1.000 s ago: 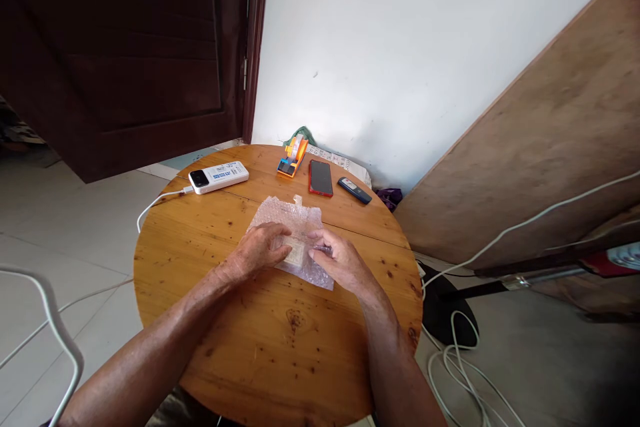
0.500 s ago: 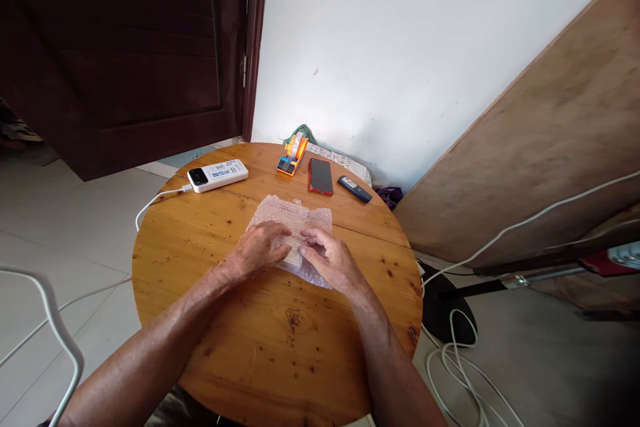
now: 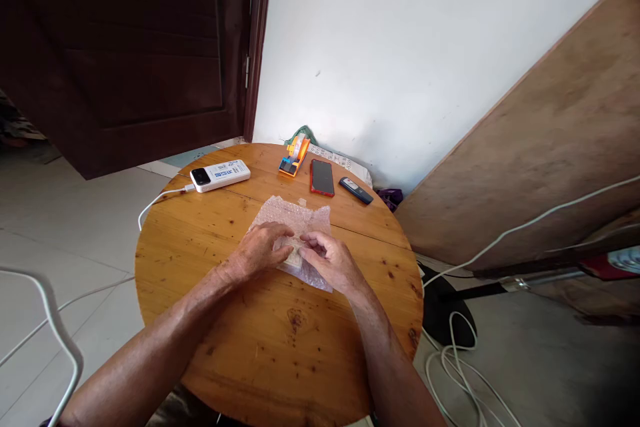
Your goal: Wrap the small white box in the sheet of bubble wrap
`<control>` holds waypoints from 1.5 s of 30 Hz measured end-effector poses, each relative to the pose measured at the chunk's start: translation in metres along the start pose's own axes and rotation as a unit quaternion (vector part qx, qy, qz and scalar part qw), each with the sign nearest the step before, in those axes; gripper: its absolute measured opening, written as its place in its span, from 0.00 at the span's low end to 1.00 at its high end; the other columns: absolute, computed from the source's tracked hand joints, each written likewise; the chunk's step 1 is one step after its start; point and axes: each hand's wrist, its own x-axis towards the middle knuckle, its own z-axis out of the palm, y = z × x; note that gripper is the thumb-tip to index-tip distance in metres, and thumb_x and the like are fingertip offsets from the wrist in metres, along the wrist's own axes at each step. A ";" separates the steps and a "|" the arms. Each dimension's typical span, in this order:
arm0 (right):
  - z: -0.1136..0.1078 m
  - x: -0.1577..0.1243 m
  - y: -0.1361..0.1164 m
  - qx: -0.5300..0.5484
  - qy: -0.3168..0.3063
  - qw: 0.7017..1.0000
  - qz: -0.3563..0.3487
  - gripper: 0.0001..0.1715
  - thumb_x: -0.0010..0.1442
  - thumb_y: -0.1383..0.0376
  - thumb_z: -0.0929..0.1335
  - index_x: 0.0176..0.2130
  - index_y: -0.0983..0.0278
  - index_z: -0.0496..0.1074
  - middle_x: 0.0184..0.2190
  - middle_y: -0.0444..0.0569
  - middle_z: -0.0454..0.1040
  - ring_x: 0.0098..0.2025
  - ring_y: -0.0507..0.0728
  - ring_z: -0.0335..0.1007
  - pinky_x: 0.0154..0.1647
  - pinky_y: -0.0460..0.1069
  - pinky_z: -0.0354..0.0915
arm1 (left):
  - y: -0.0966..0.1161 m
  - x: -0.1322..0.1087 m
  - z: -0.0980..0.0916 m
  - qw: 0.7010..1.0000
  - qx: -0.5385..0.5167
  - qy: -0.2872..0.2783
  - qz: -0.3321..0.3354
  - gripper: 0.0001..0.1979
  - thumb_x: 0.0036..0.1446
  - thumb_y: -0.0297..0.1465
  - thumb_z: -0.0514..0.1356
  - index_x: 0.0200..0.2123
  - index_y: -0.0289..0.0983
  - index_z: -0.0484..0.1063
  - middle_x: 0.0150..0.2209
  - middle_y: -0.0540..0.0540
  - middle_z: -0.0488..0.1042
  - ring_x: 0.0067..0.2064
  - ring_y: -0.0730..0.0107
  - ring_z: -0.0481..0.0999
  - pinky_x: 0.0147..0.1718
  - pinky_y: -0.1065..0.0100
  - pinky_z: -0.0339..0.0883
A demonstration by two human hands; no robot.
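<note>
A sheet of clear bubble wrap (image 3: pixel 293 217) lies in the middle of the round wooden table (image 3: pixel 260 340). A small pale flat object (image 3: pixel 296 255) sits on it between my hands, mostly covered. My left hand (image 3: pixel 257 250) rests on the wrap's near left part, its curled fingers pressed onto the wrap and the object. My right hand (image 3: pixel 330 261) is beside it on the right, fingers bent, fingertips pinching the wrap over the object.
At the table's far side lie a white power bank (image 3: pixel 220 175) with a white cable (image 3: pixel 157 199), an orange tape dispenser (image 3: pixel 293 157), a red-cased phone (image 3: pixel 321 177) and a dark small phone (image 3: pixel 355 190). Cables (image 3: pixel 457 360) trail on the floor to the right. A wooden board (image 3: pixel 545 140) leans at right.
My right hand slid left toward my left hand, folding the wrap's right side over the pale object. My left hand stayed in place.
</note>
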 end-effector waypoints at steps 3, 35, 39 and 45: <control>-0.004 -0.001 -0.001 -0.014 0.005 1.000 0.001 0.14 0.59 0.62 0.68 0.44 0.64 0.74 0.35 0.50 0.79 0.35 0.57 0.75 0.37 0.50 0.68 | 0.000 0.001 0.000 1.000 -0.001 -0.005 -0.002 0.15 0.53 0.26 0.61 0.45 0.37 0.76 0.46 0.44 0.80 0.47 0.62 0.78 0.50 0.63 0.70; 0.011 -0.003 -0.004 -0.190 0.068 0.955 -0.219 0.04 0.60 0.67 0.69 0.36 0.61 0.75 0.36 0.50 0.74 0.42 0.59 0.70 0.46 0.54 0.66 | -0.001 -0.002 -0.036 0.991 0.039 0.009 -0.130 0.22 0.50 0.24 0.54 0.49 0.38 0.76 0.35 0.47 0.79 0.36 0.65 0.77 0.39 0.68 0.69; 0.011 -0.005 -0.007 -0.200 0.057 0.953 -0.221 0.10 0.60 0.68 0.67 0.42 0.59 0.76 0.45 0.52 0.72 0.48 0.60 0.70 0.51 0.56 0.67 | -0.002 -0.003 -0.031 0.985 0.075 -0.017 -0.153 0.23 0.50 0.24 0.53 0.49 0.39 0.75 0.32 0.48 0.79 0.34 0.63 0.77 0.38 0.67 0.68; 0.012 -0.009 -0.012 -0.228 0.006 0.947 -0.225 0.21 0.64 0.71 0.61 0.52 0.61 0.74 0.58 0.56 0.65 0.60 0.62 0.63 0.60 0.59 0.63 | -0.010 -0.003 -0.028 0.983 0.115 -0.005 -0.144 0.21 0.51 0.26 0.53 0.49 0.38 0.74 0.43 0.43 0.79 0.43 0.60 0.77 0.43 0.65 0.68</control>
